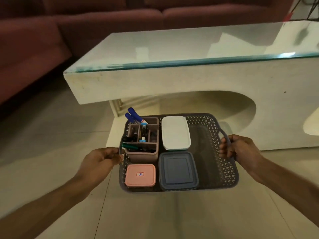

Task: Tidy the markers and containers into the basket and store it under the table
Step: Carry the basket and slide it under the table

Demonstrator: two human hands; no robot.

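A person's left hand and right hand curl around the side handles of a grey lattice basket, held before the glass-topped table at 12 o'clock. Inside: a marker organizer at 10 o'clock, with white, blue and pink containers. The organizer's dark contents are hard to make out.

Both bare forearms reach forward from the lower corners, spread well apart. The left hand shows its back to the camera, fingers curled inward in a grip. The right hand mirrors it — fingers wrapped tight, knuckles outward, wrist straight.
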